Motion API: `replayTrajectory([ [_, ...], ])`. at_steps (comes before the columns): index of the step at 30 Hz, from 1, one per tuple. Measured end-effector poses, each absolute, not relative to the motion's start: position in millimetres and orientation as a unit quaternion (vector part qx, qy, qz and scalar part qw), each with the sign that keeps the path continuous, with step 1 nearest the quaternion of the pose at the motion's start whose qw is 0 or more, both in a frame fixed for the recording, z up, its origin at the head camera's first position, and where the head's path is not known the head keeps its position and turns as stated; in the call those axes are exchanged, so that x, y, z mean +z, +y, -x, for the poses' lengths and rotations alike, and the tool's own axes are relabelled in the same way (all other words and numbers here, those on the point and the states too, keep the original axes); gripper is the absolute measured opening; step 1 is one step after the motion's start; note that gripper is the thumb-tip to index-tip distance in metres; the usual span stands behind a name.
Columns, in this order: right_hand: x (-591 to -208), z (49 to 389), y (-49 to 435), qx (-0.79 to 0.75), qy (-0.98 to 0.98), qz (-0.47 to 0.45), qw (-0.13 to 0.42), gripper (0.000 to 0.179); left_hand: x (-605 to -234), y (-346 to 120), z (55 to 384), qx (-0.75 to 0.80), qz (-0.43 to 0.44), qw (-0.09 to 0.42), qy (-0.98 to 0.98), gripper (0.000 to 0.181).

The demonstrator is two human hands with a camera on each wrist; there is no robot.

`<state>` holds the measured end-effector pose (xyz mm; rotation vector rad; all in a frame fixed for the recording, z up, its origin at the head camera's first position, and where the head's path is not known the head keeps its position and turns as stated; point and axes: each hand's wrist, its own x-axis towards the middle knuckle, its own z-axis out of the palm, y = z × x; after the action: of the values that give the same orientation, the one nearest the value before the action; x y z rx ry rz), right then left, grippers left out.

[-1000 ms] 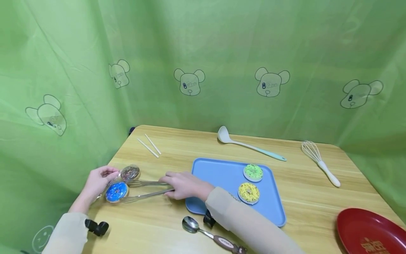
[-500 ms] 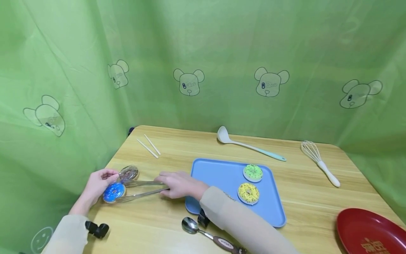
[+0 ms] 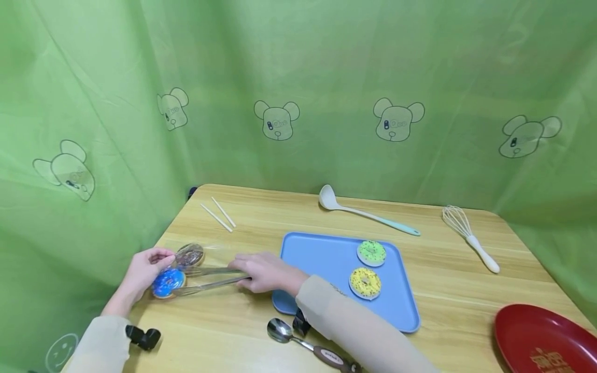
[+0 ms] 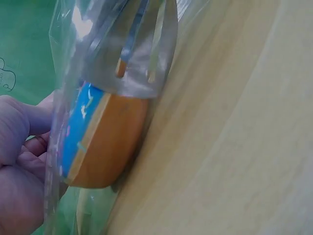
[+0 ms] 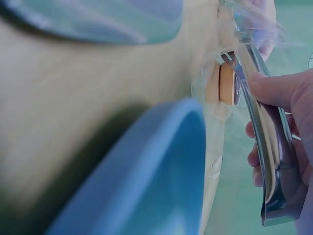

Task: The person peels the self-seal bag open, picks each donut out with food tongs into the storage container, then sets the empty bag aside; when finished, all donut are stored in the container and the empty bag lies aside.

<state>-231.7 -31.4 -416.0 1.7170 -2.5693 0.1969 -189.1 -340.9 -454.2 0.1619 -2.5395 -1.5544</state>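
Head view, left hand (image 3: 144, 266): fingers pinch your bag (image 4: 68, 44) left of tray (image 3: 317, 254)
Right hand (image 3: 263, 271): fingers clamp tongs (image 3: 216, 284); settle blue donut (image 3: 166, 283) gently

Four donuts (image 3: 169, 283), two sticks (image 3: 216, 217); one each: tongs (image 5: 271, 142), clear bag (image 4: 68, 49), tray (image 3: 322, 259), ladle (image 3: 368, 214), whisk (image 3: 473, 241), spoon (image 3: 303, 344), red dish (image 3: 543, 331).

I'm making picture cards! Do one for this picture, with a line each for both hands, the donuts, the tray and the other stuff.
Left hand: pinches clear plastic
Right hand: grips metal tongs
Tong tips: at the blue donut
Next to the blue one: brown donut
Blue tray: holds a green donut and a yellow donut
Other stuff: spoon, ladle, whisk, two white sticks
Partly out of view: red dish
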Motion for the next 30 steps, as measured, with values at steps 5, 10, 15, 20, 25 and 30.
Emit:
replayTrajectory([
  [5, -417.5, 232.7, -20.3, 0.075, -0.831, -0.551, 0.028, 0.035, -450.8, -334.9, 188.5, -0.524, -0.052, 0.081, -0.846, 0.031],
  [10, -417.8, 230.8, -15.3, 0.073, -0.837, -0.541, 0.033, 0.038, -449.7, -331.3, 190.4, -0.53, -0.059, 0.076, -0.843, 0.032],
  [15, -415.6, 228.4, -18.1, 0.066, -0.843, -0.533, 0.028, 0.045, -452.4, -326.4, 192.5, -0.551, -0.061, 0.064, -0.83, 0.033],
  [20, -413.9, 227.9, -21.6, 0.062, -0.85, -0.524, 0.017, 0.045, -455.6, -325.1, 191.3, -0.572, -0.067, 0.06, -0.815, 0.033],
  [25, -411.3, 226.4, -23.6, 0.061, -0.844, -0.533, 0.012, 0.038, -458.2, -325.1, 191.8, -0.577, -0.06, 0.059, -0.813, 0.032],
  [30, -409.6, 225.0, -25.4, 0.052, -0.838, -0.543, 0.024, 0.028, -460.3, -326.3, 192.2, -0.576, -0.059, 0.062, -0.813, 0.031],
])
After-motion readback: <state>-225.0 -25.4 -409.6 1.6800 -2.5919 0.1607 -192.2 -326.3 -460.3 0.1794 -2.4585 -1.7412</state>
